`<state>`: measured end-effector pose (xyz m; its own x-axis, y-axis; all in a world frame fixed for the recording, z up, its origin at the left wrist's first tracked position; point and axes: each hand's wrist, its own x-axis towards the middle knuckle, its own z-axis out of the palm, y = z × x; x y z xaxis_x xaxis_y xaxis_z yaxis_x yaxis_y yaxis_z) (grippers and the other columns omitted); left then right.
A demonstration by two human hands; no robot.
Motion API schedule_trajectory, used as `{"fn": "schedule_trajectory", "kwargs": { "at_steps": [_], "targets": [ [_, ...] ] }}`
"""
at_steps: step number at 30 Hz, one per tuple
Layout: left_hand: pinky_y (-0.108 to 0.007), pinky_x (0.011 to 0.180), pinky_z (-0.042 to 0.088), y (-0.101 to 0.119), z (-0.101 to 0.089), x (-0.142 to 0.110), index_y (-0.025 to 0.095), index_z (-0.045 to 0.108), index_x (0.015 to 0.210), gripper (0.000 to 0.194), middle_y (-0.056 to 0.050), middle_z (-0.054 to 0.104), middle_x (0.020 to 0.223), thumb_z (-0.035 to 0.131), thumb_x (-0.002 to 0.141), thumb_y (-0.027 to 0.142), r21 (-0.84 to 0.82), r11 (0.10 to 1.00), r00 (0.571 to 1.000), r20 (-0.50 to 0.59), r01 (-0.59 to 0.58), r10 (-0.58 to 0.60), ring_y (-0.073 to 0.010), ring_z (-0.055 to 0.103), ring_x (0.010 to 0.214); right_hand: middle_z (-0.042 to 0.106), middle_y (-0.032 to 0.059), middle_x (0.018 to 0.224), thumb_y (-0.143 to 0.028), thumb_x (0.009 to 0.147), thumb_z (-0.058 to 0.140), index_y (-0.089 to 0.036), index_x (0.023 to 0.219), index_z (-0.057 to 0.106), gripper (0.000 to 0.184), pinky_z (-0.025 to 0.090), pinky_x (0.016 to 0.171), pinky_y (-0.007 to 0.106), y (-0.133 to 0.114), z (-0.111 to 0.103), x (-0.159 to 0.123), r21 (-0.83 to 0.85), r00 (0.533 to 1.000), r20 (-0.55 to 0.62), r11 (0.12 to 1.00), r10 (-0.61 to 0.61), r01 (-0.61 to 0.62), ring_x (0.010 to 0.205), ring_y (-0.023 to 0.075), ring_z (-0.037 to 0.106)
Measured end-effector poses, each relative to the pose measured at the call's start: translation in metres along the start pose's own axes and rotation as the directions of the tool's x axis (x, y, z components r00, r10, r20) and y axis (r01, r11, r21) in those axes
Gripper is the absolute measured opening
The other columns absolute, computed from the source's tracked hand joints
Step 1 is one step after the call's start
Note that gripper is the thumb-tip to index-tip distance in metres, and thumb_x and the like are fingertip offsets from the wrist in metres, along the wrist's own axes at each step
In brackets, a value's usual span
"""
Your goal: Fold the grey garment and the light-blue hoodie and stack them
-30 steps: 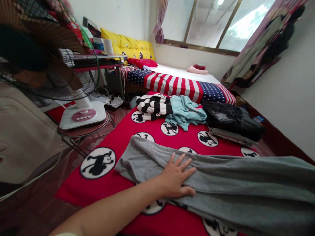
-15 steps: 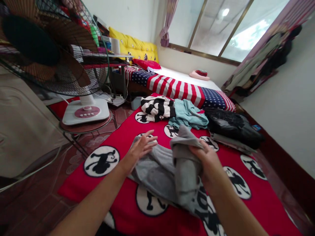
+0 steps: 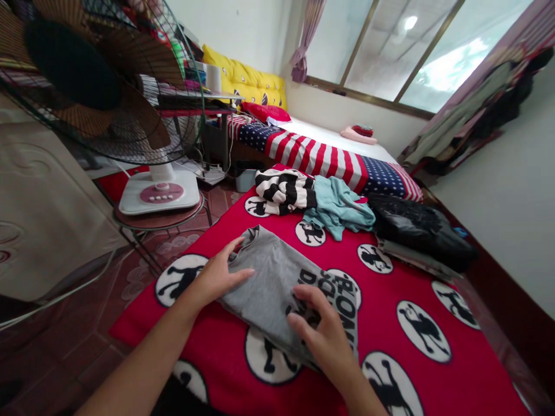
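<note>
Grey shirt [image 3: 269,271], head view, 1 view in all: lying flat on a red cover [image 3: 377,312], folded to a compact, roughly 4-sided packet, with the neckline [image 3: 250,237] at the left end and the dark lettering [image 3: 327,289] toward the right. Step in hand, by judgement: trueing of the folded garment, apparently near finished. Next move, by judgement: calling for a light smoothing from the middle outward, with the neckline end steadied against any creeping of the layers; soft cloth, likely prone to rucking under a hard push.

Position of the shirt: between left grip [image 3: 219,277] and right grip [image 3: 327,332], partly beneath both. Left: at the neckline end, thumb extended over the cloth, fingers toward the collar, well apart and clamped on nothing visible. Right: over the lettered part, near the lower edge, fingers curled, thumb and forefinger apart, with cloth showing in the gap. Firmness of contact: impossible to tell for either.

Farther off on the same cover: striped garment [image 3: 286,190] and teal garment [image 3: 340,202], touching, loosely heaped; black bundle [image 3: 420,228] just beside, to the right; all 3 apart from the shirt.
</note>
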<state>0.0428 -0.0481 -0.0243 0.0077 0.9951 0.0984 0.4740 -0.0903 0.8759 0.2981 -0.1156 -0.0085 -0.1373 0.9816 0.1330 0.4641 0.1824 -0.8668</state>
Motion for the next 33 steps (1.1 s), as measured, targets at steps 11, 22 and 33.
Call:
{"fn": "schedule_trajectory", "kwargs": {
  "at_steps": [11,22,33],
  "targets": [
    [-0.042,0.094,0.047,0.018,-0.02,-0.003,0.018,0.065,0.116,0.04,-0.01,0.065,0.114,0.057,0.078,0.03,0.408,0.909,0.968,-0.179,-0.09,0.176,-0.0273,0.063,0.101,0.07,0.0049,0.091,-0.028,0.09,0.053,-0.023,0.091,0.067,0.015,0.051,0.077,0.032,0.006,-0.036,-0.009,-0.212,0.968,-0.19,0.969,-0.165,0.124,0.086,0.0202,0.065],
    [-0.034,0.094,0.047,0.065,0.104,-0.016,0.022,0.069,0.105,0.023,-0.005,0.067,0.107,0.056,0.086,0.016,-0.047,0.856,0.817,0.275,-0.515,0.507,-0.0193,0.059,0.103,0.067,0.0056,0.097,-0.028,0.08,0.059,-0.022,0.093,0.072,0.019,0.048,0.081,0.035,0.073,-0.106,0.04,-0.514,0.995,-0.096,0.857,-0.021,-0.032,0.092,0.0216,0.063],
    [-0.044,0.102,0.04,0.05,0.119,-0.024,0.027,0.056,0.127,0.047,-0.006,0.054,0.134,0.068,0.081,0.029,0.156,0.771,0.756,0.387,-0.617,0.527,-0.0263,0.047,0.122,0.067,0.0039,0.083,-0.018,0.085,0.05,-0.02,0.076,0.067,0.019,0.038,0.061,0.026,0.06,-0.107,0.051,-0.84,0.988,0.056,0.528,-0.147,0.126,0.073,0.0168,0.061]
  ]
}}
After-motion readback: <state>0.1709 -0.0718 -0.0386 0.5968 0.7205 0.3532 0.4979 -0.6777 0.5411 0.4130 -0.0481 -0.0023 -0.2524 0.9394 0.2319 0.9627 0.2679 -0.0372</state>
